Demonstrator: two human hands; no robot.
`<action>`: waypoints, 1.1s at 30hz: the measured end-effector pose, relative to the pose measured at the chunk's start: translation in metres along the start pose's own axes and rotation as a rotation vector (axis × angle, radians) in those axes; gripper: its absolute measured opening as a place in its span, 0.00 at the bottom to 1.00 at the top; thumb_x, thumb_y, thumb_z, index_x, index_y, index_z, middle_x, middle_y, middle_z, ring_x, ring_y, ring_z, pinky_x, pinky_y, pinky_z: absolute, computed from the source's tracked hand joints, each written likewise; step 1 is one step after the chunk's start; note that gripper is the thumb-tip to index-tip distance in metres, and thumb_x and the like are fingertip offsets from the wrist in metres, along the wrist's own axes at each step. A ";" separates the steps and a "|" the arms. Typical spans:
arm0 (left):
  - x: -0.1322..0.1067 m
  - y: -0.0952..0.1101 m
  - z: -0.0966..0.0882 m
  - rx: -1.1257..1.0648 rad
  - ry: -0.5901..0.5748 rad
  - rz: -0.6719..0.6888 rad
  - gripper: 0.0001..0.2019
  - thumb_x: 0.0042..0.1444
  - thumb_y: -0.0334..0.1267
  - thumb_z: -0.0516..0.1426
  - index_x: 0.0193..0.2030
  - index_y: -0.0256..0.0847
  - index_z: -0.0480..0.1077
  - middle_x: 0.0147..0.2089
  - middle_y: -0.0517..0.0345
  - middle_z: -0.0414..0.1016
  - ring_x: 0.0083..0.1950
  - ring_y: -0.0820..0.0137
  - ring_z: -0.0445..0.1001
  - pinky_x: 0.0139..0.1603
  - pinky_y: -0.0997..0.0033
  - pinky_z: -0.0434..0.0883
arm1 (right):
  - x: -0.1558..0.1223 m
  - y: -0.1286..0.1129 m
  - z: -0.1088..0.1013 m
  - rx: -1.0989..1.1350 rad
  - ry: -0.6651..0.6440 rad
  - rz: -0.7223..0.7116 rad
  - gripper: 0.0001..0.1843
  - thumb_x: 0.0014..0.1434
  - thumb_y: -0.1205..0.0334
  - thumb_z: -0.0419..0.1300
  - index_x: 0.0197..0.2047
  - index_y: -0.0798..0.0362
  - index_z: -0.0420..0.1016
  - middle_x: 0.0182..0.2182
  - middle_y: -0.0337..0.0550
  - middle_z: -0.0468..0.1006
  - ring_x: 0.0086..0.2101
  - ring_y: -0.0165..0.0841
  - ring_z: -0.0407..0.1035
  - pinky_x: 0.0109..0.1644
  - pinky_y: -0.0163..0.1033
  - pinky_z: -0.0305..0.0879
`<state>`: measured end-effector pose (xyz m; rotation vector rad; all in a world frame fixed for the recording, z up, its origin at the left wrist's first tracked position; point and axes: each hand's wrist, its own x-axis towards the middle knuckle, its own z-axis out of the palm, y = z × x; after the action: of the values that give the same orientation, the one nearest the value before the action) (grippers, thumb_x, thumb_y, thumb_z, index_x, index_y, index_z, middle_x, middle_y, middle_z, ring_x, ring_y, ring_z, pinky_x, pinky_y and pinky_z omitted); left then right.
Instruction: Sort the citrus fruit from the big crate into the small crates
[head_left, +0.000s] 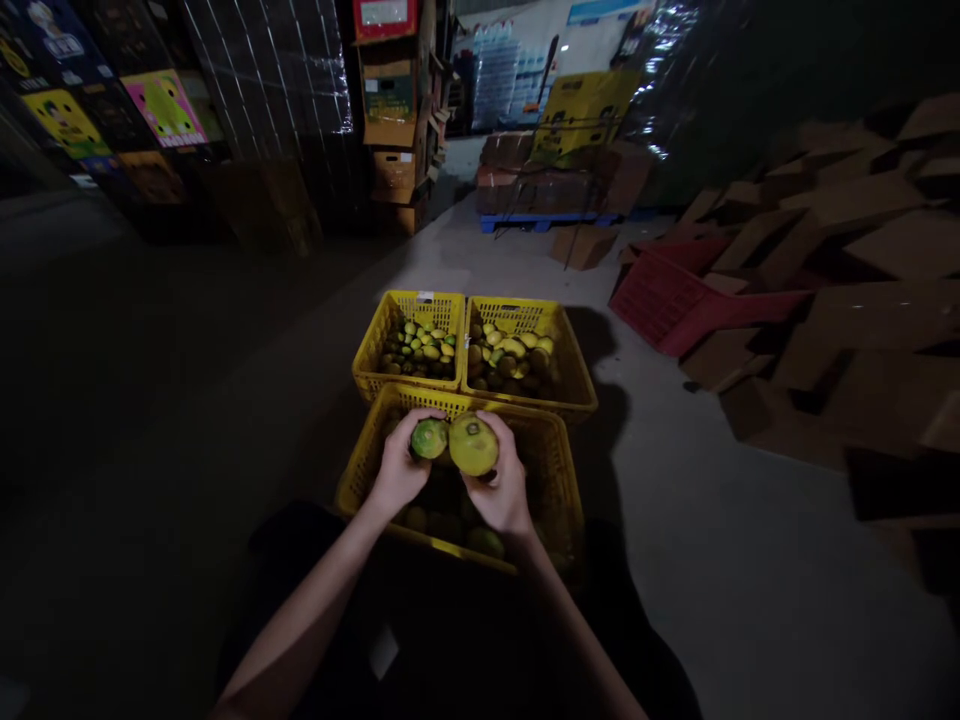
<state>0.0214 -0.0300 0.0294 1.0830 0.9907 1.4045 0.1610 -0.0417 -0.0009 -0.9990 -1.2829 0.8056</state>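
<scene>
My left hand is closed around a small green citrus fruit. A larger yellow-green citrus fruit is gripped in my right hand, its stem end facing me. Side by side, the two fruits are held over the near yellow crate. Deep in that crate lie more fruits, mostly in shadow, among them a greenish one. Behind it stand a left rear yellow crate with small green and yellow fruits, and a right rear yellow crate with yellower, larger-looking fruits.
On the right, a red crate lies against a heap of cardboard boxes. Farther back, a blue pallet carries boxes, near a tall stack of cartons. Printed boxes are stacked at the back left.
</scene>
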 end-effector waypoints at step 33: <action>0.001 -0.017 0.002 -0.431 0.027 -0.387 0.10 0.47 0.31 0.64 0.36 0.37 0.70 0.35 0.56 0.74 0.36 0.73 0.74 0.38 0.77 0.73 | 0.006 -0.007 0.003 0.732 0.115 0.670 0.13 0.49 0.53 0.60 0.38 0.48 0.70 0.33 0.43 0.78 0.37 0.41 0.74 0.28 0.39 0.73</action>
<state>0.0279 -0.0269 0.0135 0.5225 0.8122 1.2358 0.1581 -0.0383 0.0079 -0.8374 -0.4456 1.5610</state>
